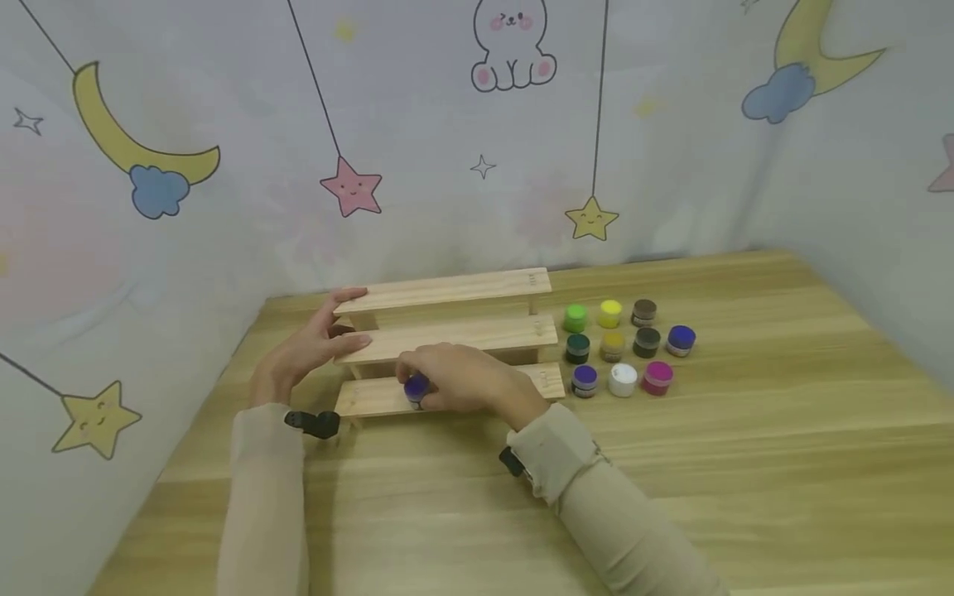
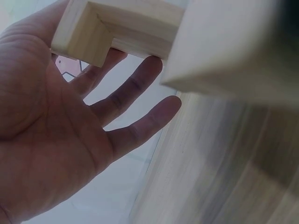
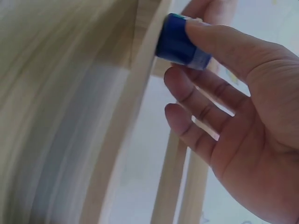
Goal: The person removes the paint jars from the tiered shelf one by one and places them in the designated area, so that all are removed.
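Note:
A three-tier wooden rack (image 1: 455,338) stands on the table. At its left end, my left hand (image 1: 305,352) grips it, one finger over the top tier and the thumb on the middle tier. In the left wrist view, the other fingers (image 2: 135,126) of that hand extend past the rack's wooden end (image 2: 79,42). My right hand (image 1: 469,377) pinches a small blue-purple paint jar (image 1: 416,387) at the bottom tier. Seen from the right wrist, the jar (image 3: 180,42) is upheld between thumb and fingers against the board's edge; whether it rests fully on the board is unclear.
Several small paint jars stand right of the rack, among them a green jar (image 1: 575,318), a yellow jar (image 1: 609,313), a white jar (image 1: 623,379) and a magenta jar (image 1: 657,377). A patterned cloth (image 1: 432,240) hangs behind the wood-grain table (image 1: 745,430).

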`<control>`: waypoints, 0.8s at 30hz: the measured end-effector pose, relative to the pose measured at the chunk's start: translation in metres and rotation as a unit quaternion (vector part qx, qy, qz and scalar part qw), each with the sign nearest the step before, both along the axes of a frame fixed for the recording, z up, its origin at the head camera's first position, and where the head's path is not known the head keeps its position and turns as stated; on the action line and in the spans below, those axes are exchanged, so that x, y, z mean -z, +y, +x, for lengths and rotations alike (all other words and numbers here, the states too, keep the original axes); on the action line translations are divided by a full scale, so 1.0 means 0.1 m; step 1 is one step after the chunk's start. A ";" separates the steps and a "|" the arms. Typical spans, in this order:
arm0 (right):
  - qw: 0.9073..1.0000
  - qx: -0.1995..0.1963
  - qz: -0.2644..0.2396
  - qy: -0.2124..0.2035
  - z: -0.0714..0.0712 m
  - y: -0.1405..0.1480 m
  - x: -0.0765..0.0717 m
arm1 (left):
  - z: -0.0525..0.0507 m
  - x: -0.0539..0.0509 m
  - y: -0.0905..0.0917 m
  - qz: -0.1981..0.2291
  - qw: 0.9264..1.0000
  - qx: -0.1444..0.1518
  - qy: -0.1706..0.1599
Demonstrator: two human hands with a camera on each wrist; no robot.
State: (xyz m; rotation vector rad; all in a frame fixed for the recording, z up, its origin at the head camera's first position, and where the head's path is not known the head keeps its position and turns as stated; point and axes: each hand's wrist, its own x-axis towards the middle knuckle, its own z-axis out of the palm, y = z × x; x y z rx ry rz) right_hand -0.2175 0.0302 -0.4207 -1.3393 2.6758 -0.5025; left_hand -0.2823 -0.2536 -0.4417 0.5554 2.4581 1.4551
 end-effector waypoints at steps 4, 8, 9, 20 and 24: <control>1.000 0.007 0.001 -0.001 -0.01 0.07 -0.06 | 0.00 0.02 -0.03 0.011 1.000 0.006 0.005; 1.000 0.023 -0.010 -0.007 -0.02 0.18 -0.12 | -0.01 0.01 -0.02 0.010 1.000 0.003 0.007; 0.999 0.030 -0.014 -0.009 -0.02 0.22 -0.13 | -0.01 0.01 -0.01 0.008 1.000 0.004 0.008; 0.997 0.059 -0.034 -0.036 -0.06 0.70 -0.24 | 0.04 0.03 -0.03 0.003 1.000 -0.010 0.007; 0.996 0.057 -0.050 -0.037 -0.09 0.91 -0.25 | 0.03 0.00 -0.02 0.000 1.000 -0.012 0.006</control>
